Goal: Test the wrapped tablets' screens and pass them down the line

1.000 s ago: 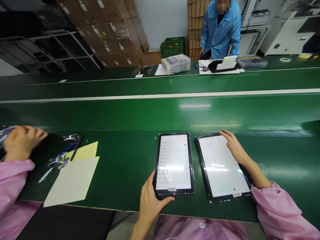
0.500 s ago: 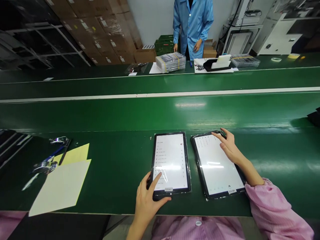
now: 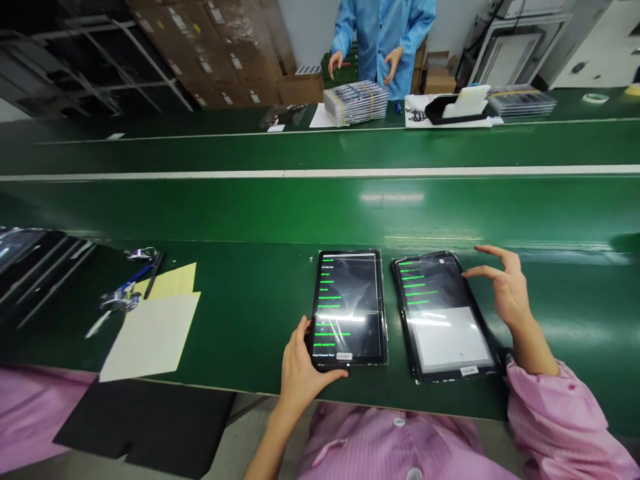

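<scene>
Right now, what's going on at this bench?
A person in pink sleeves works two tablets lying side by side on the green bench. The left hand grips the lower left corner of the left tablet, whose dark screen shows green text. The right hand hovers just beside the right tablet, fingers spread. Across the belt, a person in blue reaches toward a banded stack.

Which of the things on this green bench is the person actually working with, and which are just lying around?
In hand:
- left tablet, its lower corner held by the left hand
- right tablet, with the right hand raised beside it

Lying about:
- yellow and white paper sheets
- pens and clips
- banded stack on the far side
- black tray near it
</scene>
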Motion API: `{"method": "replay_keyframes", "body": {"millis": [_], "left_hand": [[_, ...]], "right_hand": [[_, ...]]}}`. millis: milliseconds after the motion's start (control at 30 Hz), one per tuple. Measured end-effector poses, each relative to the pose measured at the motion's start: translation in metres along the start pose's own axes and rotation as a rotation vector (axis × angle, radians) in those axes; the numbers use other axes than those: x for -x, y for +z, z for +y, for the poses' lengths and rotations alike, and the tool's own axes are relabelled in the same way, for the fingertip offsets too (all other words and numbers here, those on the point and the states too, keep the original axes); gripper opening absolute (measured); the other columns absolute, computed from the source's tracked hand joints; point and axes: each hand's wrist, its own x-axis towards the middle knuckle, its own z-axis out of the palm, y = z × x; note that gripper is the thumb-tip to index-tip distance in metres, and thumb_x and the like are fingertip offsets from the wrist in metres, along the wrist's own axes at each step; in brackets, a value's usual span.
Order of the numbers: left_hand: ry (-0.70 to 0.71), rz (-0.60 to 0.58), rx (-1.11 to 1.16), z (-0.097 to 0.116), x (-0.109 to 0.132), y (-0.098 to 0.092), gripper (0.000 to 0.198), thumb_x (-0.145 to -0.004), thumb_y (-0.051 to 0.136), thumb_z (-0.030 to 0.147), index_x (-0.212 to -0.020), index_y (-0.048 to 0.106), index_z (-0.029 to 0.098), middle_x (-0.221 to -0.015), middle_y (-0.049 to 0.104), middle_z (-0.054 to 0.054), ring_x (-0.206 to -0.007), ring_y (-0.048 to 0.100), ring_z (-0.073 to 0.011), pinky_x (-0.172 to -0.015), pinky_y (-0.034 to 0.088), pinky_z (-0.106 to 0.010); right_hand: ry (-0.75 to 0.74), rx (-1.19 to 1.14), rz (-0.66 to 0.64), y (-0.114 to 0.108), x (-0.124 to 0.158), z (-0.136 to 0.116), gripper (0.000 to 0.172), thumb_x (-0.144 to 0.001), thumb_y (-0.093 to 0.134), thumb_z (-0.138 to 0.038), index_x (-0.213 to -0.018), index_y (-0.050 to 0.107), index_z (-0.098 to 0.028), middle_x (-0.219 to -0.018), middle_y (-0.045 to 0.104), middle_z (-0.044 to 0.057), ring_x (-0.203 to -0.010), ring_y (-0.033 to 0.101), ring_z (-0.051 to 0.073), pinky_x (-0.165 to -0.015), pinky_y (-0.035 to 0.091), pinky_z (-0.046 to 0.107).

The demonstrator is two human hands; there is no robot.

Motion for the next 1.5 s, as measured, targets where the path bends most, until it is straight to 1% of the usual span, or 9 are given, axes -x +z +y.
{"method": "replay_keyframes", "body": {"millis": [167,300,467,567,700,833,967,1067,1500], "left_hand": [[0.031,-0.029,-0.023,0.005,-0.005,-0.004,0.13,-0.046,0.091,0.046,-0.153,0.02,0.024,-0.138,0.053,-0.015,-0.123,0.057,-0.0375,-0.099,0.049,-0.053],[0.03,-0.022,-0.017,0.007,-0.008,-0.005,0.125,-0.045,0.091,0.043,-0.15,0.025,0.027,-0.135,0.053,-0.012,-0.117,0.06,-0.0358,-0.094,0.052,-0.051],[0.032,-0.052,-0.019,0.005,-0.012,-0.006,0.121,-0.043,0.091,0.043,-0.147,0.033,0.028,-0.132,0.052,-0.01,-0.116,0.06,-0.036,-0.094,0.052,-0.05],[0.017,-0.086,-0.013,0.004,-0.012,-0.005,0.122,-0.04,0.092,0.044,-0.146,0.034,0.029,-0.13,0.053,-0.01,-0.116,0.06,-0.0363,-0.094,0.052,-0.05],[-0.016,-0.027,0.048,0.003,-0.01,-0.001,0.145,-0.033,0.094,0.045,-0.153,0.015,0.022,-0.129,0.056,-0.014,-0.116,0.061,-0.038,-0.097,0.05,-0.054],[-0.065,-0.036,0.091,0.003,-0.007,0.0,0.144,-0.037,0.092,0.054,-0.153,0.014,0.02,-0.13,0.057,-0.015,-0.119,0.059,-0.0383,-0.102,0.045,-0.055],[-0.077,-0.083,0.266,-0.001,-0.01,-0.008,0.124,-0.063,0.049,0.091,-0.155,0.015,0.014,-0.131,0.056,-0.018,-0.119,0.058,-0.0362,-0.101,0.045,-0.051],[-0.09,-0.115,0.344,-0.004,-0.022,-0.015,0.111,-0.075,0.012,0.092,-0.154,0.024,0.015,-0.123,0.06,-0.014,-0.106,0.063,-0.0302,-0.095,0.048,-0.045],[0.034,-0.146,0.309,-0.003,-0.052,-0.02,0.098,-0.085,-0.003,0.081,-0.143,0.052,0.023,-0.107,0.067,-0.008,-0.084,0.061,-0.0242,-0.083,0.05,-0.039]], "right_hand": [[-0.169,-0.131,-0.226,0.013,0.003,-0.015,0.059,-0.106,0.026,-0.046,-0.083,0.079,-0.03,-0.129,0.059,0.005,-0.116,0.053,0.033,-0.105,0.037,0.055],[-0.314,-0.166,-0.438,0.022,0.004,-0.031,0.051,-0.106,0.031,-0.04,-0.092,0.08,-0.035,-0.145,0.048,0.001,-0.13,0.04,0.032,-0.113,0.022,0.06],[-0.302,-0.139,-0.553,0.024,0.007,-0.04,0.051,-0.104,0.033,-0.04,-0.087,0.081,-0.035,-0.152,0.041,-0.004,-0.138,0.028,0.034,-0.117,0.001,0.064],[-0.266,-0.13,-0.52,0.023,0.009,-0.039,0.051,-0.103,0.034,-0.041,-0.085,0.081,-0.035,-0.15,0.045,-0.005,-0.137,0.029,0.033,-0.118,-0.001,0.063],[-0.242,-0.286,-0.328,0.017,0.011,-0.03,0.058,-0.104,0.029,-0.045,-0.085,0.082,-0.033,-0.146,0.05,-0.001,-0.13,0.041,0.032,-0.119,0.016,0.057],[-0.14,-0.27,-0.188,0.012,0.01,-0.021,0.057,-0.103,0.032,-0.049,-0.08,0.082,-0.035,-0.131,0.061,0.001,-0.118,0.052,0.032,-0.115,0.027,0.057],[-0.09,-0.291,-0.24,0.017,0.009,-0.019,0.06,-0.104,0.031,-0.051,-0.077,0.082,-0.034,-0.118,0.067,0.004,-0.107,0.06,0.03,-0.11,0.036,0.056],[-0.143,-0.239,-0.259,0.022,0.01,-0.021,0.056,-0.105,0.032,-0.049,-0.081,0.081,-0.035,-0.115,0.068,0.003,-0.106,0.06,0.028,-0.111,0.033,0.056],[-0.267,-0.108,-0.34,0.036,0.016,-0.02,0.054,-0.105,0.028,-0.041,-0.094,0.08,-0.036,-0.131,0.058,0.004,-0.117,0.051,0.03,-0.111,0.025,0.061]]}}
